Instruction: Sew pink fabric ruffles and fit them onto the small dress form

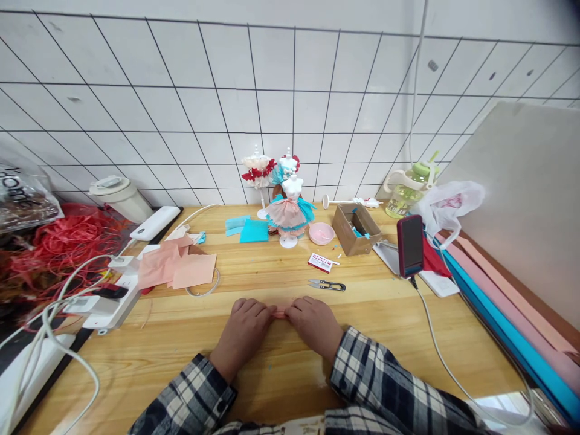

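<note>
A narrow strip of pink crepe paper (280, 313) lies between my two hands, low over the front of the wooden table. One end is pinched in my left hand (249, 326), whose fingers are curled closed. The other end is in my right hand (313, 321), also closed. Most of the strip is hidden under my fingers. Just beyond my right hand are black thread snips (328, 285). Farther back, a small doll dress form (290, 211) wears a pink and blue paper dress, with two more dressed forms behind it.
To the left are pink paper sheets (194, 270), a power strip (118, 299) with cables, and red shreds (58, 248). Blue paper (254, 231), a pink bowl (321, 233), a cardboard box (356, 229) and a phone (410, 246) stand farther back. Coloured paper rolls (512, 320) line the right edge.
</note>
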A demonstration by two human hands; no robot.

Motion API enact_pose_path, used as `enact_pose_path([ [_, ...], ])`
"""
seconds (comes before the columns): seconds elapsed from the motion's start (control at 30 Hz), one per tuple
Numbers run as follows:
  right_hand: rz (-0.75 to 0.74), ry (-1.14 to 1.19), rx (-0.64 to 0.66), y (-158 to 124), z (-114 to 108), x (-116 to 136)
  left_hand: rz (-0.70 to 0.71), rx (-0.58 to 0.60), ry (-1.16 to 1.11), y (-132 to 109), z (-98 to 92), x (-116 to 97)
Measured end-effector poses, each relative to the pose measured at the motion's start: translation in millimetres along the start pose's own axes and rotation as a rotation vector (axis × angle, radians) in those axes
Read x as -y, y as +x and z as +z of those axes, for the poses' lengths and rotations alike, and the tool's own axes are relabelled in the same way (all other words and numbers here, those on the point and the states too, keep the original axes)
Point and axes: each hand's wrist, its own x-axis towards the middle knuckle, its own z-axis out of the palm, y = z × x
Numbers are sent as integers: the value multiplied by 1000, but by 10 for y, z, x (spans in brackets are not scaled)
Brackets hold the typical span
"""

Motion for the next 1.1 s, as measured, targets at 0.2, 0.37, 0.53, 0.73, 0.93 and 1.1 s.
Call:
enact_pose_path([
  [0.2,22,6,27,-4,12,-9,24,-2,0,14,-9,-2],
  [0.37,12,27,49,0,-68,-7,48,-25,2,19,-20,-2],
  [0.53,18,16,57,-11,-89,7,21,-29,-5,17,-53,-18],
  [0.73,69,36,12,-19,-26,10,24,-15,-25,37,-65,-39],
  [0.93,202,106,-15,-14,44,-10,58,7,-27,37,-40,-16],
  [1.1,222,122,-5,-16,11,-15,42,4,-40,14,-44,-9],
])
